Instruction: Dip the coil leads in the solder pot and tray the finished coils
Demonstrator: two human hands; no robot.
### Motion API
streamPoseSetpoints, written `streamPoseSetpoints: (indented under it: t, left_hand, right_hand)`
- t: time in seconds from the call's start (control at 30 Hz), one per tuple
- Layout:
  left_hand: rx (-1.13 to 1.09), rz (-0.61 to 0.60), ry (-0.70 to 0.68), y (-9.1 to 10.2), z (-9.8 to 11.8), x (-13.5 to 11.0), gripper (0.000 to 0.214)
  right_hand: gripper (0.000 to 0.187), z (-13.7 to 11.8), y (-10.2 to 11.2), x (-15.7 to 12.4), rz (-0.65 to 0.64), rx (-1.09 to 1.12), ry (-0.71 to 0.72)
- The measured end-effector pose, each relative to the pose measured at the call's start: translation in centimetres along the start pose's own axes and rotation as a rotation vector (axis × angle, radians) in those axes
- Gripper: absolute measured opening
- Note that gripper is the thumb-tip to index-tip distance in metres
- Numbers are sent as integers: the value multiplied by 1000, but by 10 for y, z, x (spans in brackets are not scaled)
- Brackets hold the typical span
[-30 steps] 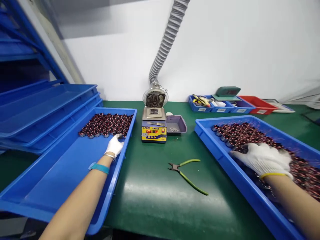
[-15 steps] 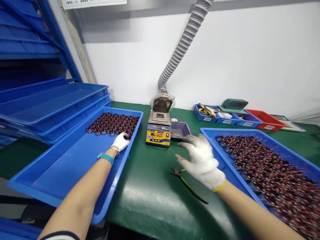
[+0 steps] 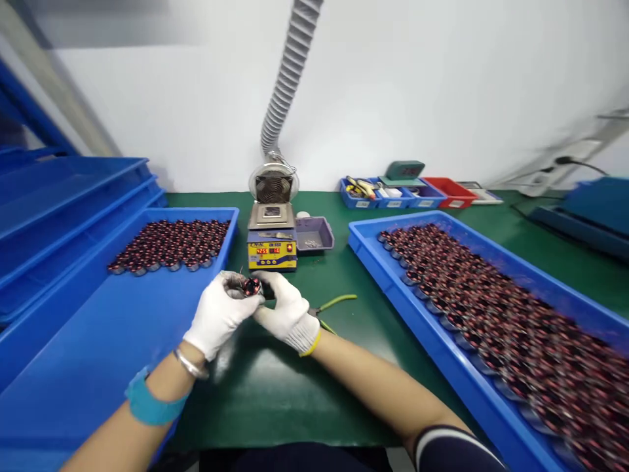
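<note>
My left hand (image 3: pixel 221 309), in a white glove, pinches a small round coil part (image 3: pixel 252 286) with black and copper-red windings. From the other side my right hand (image 3: pixel 287 308), gloved too, closes its fingers on the same part. Both hands meet over the green table, just in front of a solder pot (image 3: pixel 272 249) with red digits. Green-handled cutting pliers (image 3: pixel 339 301) lie by my right wrist, partly hidden behind it. Similar parts (image 3: pixel 177 242) stand packed at the far end of the left blue tray (image 3: pixel 142 314).
On the right, a long blue tray (image 3: pixel 371 252) holds rows of coil parts with upright wires. Beside the pot sits a purple bin (image 3: pixel 327 235). Small blue bins (image 3: pixel 363 203) and a red bin (image 3: pixel 449 193) line the wall. A grey duct (image 3: pixel 289 72) hangs above the pot.
My left hand has left the left tray and come to the middle. My right hand, open and blurred before, has moved left to meet it at the coil part. The view has turned right.
</note>
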State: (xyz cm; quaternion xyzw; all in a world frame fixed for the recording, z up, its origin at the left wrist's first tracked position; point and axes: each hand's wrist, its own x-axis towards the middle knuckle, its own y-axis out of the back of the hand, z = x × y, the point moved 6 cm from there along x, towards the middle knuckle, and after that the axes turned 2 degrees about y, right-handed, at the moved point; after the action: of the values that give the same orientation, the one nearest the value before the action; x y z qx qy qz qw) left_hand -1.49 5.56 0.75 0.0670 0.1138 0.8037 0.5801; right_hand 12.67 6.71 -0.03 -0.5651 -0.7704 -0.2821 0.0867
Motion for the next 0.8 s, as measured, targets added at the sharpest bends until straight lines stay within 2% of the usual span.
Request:
streamPoseSetpoints:
  t: [0.13,0.23,0.3,0.47,0.57,0.63,0.8]
  left_hand:
    - [9,-110,19,-18,4,-16,57]
    - [-24,-196,29,-18,5,-14,59]
    - [-50,-201,33,-15,6,-13,58]
    - [-30,-67,22,-7,8,-13,42]
    - [-60,-78,53,-9,6,-15,31]
    - [-167,-57,74,-8,5,-15,28]
    - [-625,259,7,14,8,-11,23]
  right_hand:
    - [42,6,9,0,-20,150,-48]
    - [42,6,11,-2,-50,229,-59]
    - [45,4,12,-3,-73,226,-59]
    - [44,6,12,-1,-107,142,-116]
    - [41,7,11,0,-113,133,-159]
    - [41,8,11,1,-120,123,-192]
    - [45,10,13,3,-99,83,-200]
